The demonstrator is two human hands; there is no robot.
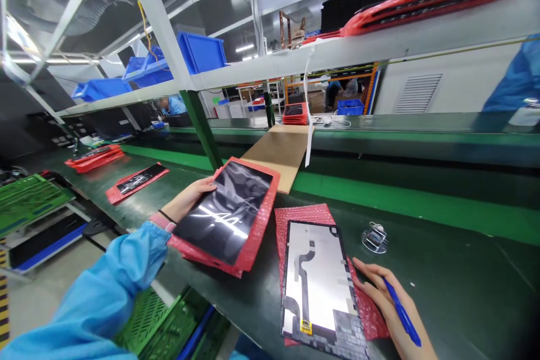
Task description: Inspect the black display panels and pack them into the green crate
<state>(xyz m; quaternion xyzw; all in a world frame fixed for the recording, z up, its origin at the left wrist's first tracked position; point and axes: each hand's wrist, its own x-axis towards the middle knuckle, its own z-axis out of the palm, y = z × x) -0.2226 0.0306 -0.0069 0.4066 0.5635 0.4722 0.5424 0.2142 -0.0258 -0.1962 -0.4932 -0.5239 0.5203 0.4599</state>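
Observation:
My left hand (192,198) is closed on the edge of a tablet screen (230,208), its glossy dark face up under clear film. Red bubble wrap (266,211) lies beneath that screen, and both are raised and tilted over the bench. A blue pen (400,312) is tucked in my right hand (386,292), whose fingers reach out to the edge of a second tablet screen (316,275). That one lies silver back up, with grey flex cables and a yellow-taped connector (306,326). Under it is a red bubble-wrap sheet (304,215).
A small metal-and-clear object (374,237) sits right of the second screen. Cardboard (278,152) bridges the channel behind. Wrapped screens (137,181) lie farther left. A green post (200,126) and a white overhead shelf (261,70) stand close. Green crates (156,320) are below the bench.

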